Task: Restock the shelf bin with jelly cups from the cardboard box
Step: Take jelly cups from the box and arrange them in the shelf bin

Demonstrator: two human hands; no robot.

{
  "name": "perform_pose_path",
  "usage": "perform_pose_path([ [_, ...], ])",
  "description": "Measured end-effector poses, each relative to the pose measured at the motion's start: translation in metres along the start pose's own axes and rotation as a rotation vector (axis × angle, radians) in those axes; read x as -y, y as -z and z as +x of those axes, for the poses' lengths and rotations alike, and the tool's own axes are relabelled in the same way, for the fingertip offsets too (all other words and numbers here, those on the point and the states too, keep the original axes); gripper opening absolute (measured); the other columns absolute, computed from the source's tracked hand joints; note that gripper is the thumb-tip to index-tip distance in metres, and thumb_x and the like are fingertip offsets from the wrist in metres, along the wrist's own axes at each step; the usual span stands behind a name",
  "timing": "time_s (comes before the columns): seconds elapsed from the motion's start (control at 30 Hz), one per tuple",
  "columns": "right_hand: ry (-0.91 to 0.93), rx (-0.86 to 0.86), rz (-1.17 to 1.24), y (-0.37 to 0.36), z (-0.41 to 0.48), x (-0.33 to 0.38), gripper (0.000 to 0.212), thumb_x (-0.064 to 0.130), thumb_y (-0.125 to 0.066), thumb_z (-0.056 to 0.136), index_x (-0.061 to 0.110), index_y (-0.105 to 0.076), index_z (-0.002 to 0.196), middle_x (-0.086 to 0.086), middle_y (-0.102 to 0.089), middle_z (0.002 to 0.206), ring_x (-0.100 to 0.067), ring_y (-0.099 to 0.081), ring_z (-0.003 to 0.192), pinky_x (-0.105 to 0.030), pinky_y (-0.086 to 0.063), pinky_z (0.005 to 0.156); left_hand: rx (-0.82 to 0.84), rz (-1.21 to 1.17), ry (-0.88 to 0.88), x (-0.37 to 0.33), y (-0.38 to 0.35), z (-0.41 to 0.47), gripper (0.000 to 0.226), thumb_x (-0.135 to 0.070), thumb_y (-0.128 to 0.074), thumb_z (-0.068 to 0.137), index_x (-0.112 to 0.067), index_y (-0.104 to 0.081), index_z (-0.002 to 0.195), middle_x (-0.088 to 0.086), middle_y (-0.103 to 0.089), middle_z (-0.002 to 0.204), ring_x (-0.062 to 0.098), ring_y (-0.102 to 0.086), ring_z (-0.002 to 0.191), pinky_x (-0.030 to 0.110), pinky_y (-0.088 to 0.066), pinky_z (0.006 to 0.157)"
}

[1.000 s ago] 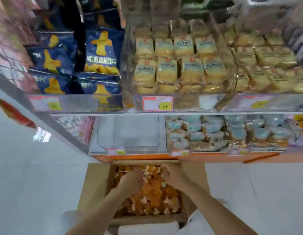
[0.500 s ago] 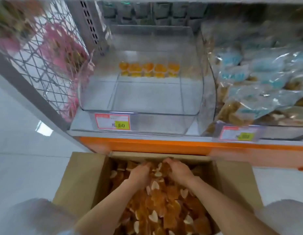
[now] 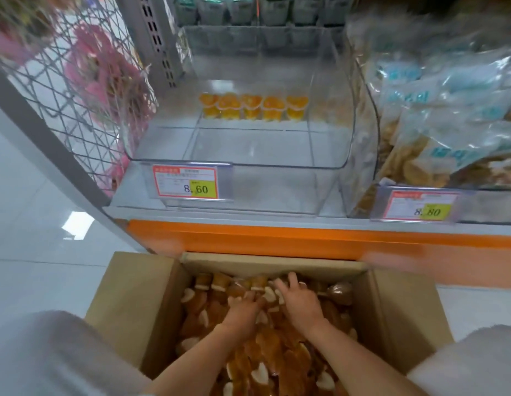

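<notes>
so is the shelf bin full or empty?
Nearly empty: the clear bin holds one row of orange jelly cups at its back; the floor in front is bare.

A glossy clear plastic bin (image 3: 237, 155) is seen; matt brown cardboard forms the box (image 3: 128, 304); floor tiles (image 3: 34, 238) are polished.

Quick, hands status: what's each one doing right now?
Left hand: fingers buried among the jelly cups; grip cannot be told.
Right hand: open, fingers spread on the cups.
</notes>
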State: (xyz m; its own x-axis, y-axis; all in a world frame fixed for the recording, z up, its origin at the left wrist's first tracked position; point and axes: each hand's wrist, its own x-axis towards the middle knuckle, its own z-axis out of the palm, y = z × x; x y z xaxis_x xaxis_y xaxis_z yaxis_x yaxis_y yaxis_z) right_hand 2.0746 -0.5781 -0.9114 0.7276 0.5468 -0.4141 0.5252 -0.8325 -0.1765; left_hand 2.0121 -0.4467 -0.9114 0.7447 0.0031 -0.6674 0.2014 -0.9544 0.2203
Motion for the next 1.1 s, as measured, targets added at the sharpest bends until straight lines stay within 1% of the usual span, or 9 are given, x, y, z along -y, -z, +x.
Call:
perform_pose_path([
  [0.1, -0.015, 0.015, 0.140, 0.006, -0.003, -0.001, 0.039, 0.014, -0.053, 0.090, 0.030, -0.040, 0.123, -0.006, -0.037, 0.128, -0.030, -0.055, 0.103, -0.039, -0.049, 0.080, -0.024, -0.201, 0.028, 0.004, 0.008, -0.011, 0.060, -0.014, -0.056, 0.089, -0.020, -0.030, 0.143, 0.011, -0.022, 0.151, 0.030, -0.039, 0.130, 0.035, -0.040, 0.104],
  [0.2, -0.031, 0.089, 0.378, 0.024, -0.007, 0.000, 0.028, 0.016, -0.054, 0.086, 0.038, -0.046, 0.100, 0.002, -0.049, 0.114, -0.026, -0.057, 0.101, -0.039, -0.049, 0.083, -0.092, -0.273, 0.034, 0.006, 0.024, -0.021, 0.046, -0.013, -0.058, 0.088, -0.018, -0.044, 0.131, 0.010, -0.045, 0.136, 0.027, -0.047, 0.123, 0.032, -0.042, 0.099],
  [0.33, -0.085, 0.080, 0.573, 0.056, -0.016, 0.006, 0.039, 0.001, -0.047, 0.085, 0.030, -0.060, 0.108, 0.003, -0.058, 0.120, -0.018, -0.053, 0.112, -0.027, -0.045, 0.089, -0.150, -0.289, 0.016, 0.000, 0.057, -0.042, 0.035, -0.011, -0.060, 0.085, -0.017, -0.051, 0.119, 0.006, -0.057, 0.120, 0.024, -0.056, 0.109, 0.029, -0.047, 0.088],
  [0.5, -0.052, 0.007, 0.806, 0.112, -0.041, 0.016, 0.022, 0.009, -0.052, 0.092, 0.027, -0.064, 0.090, 0.009, -0.059, 0.105, -0.009, -0.052, 0.100, -0.021, -0.040, 0.082, -0.293, -0.353, -0.068, -0.004, 0.103, -0.078, 0.030, -0.026, -0.071, 0.078, -0.027, -0.052, 0.102, 0.000, -0.062, 0.110, 0.016, -0.058, 0.098, 0.025, -0.049, 0.083],
  [0.63, 0.015, -0.073, 0.849, 0.149, -0.060, 0.024, 0.023, 0.003, -0.069, 0.080, 0.025, -0.062, 0.086, 0.009, -0.060, 0.096, -0.007, -0.052, 0.091, -0.012, -0.040, 0.066, -0.432, -0.342, -0.130, -0.010, 0.135, -0.110, 0.033, -0.023, -0.071, 0.077, -0.020, -0.058, 0.107, 0.001, -0.063, 0.106, 0.020, -0.058, 0.099, 0.026, -0.045, 0.080],
  [0.73, 0.052, -0.146, 0.848, 0.173, -0.070, 0.028, 0.035, 0.005, -0.074, 0.076, 0.026, -0.058, 0.098, 0.008, -0.058, 0.102, -0.010, -0.054, 0.099, -0.019, -0.045, 0.078, -0.506, -0.349, -0.206, -0.012, 0.153, -0.134, 0.027, -0.021, -0.069, 0.079, -0.018, -0.060, 0.104, 0.001, -0.065, 0.103, 0.021, -0.058, 0.099, 0.027, -0.044, 0.079],
  [0.83, 0.102, -0.236, 0.846, 0.198, -0.083, 0.033, 0.040, 0.010, -0.080, 0.072, 0.032, -0.055, 0.092, 0.004, -0.061, 0.104, -0.015, -0.058, 0.101, -0.025, -0.046, 0.083, -0.603, -0.390, -0.231, -0.015, 0.169, -0.159, 0.032, -0.021, -0.068, 0.081, -0.014, -0.054, 0.109, -0.002, -0.061, 0.097, 0.016, -0.057, 0.089, 0.023, -0.042, 0.068],
  [1.0, 0.232, -0.421, 0.921, 0.248, -0.119, 0.041, 0.038, 0.006, -0.077, 0.074, 0.034, -0.056, 0.089, 0.006, -0.063, 0.096, -0.015, -0.061, 0.088, -0.020, -0.049, 0.071, -0.823, -0.460, -0.316, -0.024, 0.202, -0.198, 0.032, -0.012, -0.067, 0.080, -0.013, -0.055, 0.109, -0.002, -0.057, 0.095, 0.010, -0.052, 0.078, 0.008, -0.038, 0.059],
  [1.1, 0.304, -0.512, 0.928, 0.280, -0.129, 0.044, 0.034, 0.006, -0.076, 0.075, 0.032, -0.059, 0.090, 0.012, -0.063, 0.096, -0.015, -0.061, 0.089, -0.026, -0.050, 0.077, -0.952, -0.500, -0.387, -0.029, 0.227, -0.213, 0.032, -0.008, -0.067, 0.079, -0.013, -0.057, 0.108, -0.008, -0.055, 0.088, 0.004, -0.050, 0.073, 0.004, -0.038, 0.060],
])
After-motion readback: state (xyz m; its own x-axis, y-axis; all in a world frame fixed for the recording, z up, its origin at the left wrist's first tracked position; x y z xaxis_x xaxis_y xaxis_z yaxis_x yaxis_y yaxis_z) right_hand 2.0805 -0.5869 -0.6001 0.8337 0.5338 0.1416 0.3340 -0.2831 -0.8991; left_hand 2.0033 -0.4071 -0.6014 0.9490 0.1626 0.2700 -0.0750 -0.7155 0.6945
